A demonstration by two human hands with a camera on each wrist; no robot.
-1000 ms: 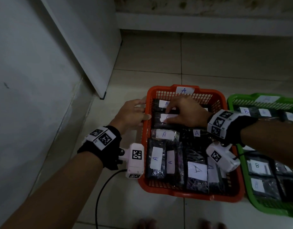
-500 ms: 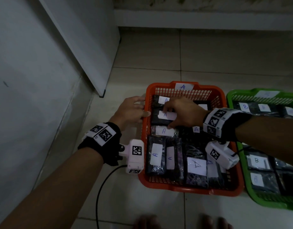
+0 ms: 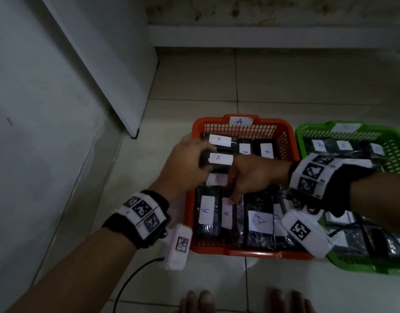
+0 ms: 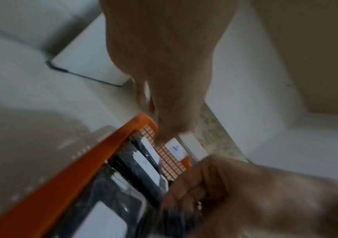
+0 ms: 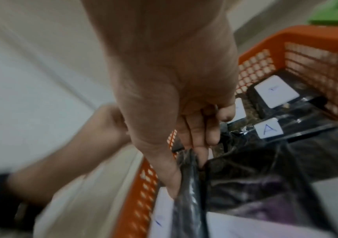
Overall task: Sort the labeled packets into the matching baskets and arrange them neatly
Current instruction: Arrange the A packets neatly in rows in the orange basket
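Worked inside the orange basket [image 3: 246, 253], set on the tiled floor just left of the green basket [image 3: 361, 267]. Had the left hand [image 3: 185, 163] curled round the left end of an A packet [image 3: 218, 158], second from the far wall along the basket's left wall; blurred there, so could not tell how firmly. Had the right hand [image 3: 251, 175] bent downward mid-basket, fingers [image 5: 200, 145] pushed in behind the far end of an upright packet [image 3: 227, 220] in the row along the near wall, thumb on the other side of its crinkled black wrap, pinching it.

Judged the packets light, soft and crushable: loose contents in thin glossy film, stiff only by being wedged against neighbours. Expected slippery film and a paper label prone to creasing or peeling. Would take hold across the short ends or by the full width of the body, not by the label and not by a loose fold of film alone. Would slide each one flat against its neighbour, label upward, rather than press from above.
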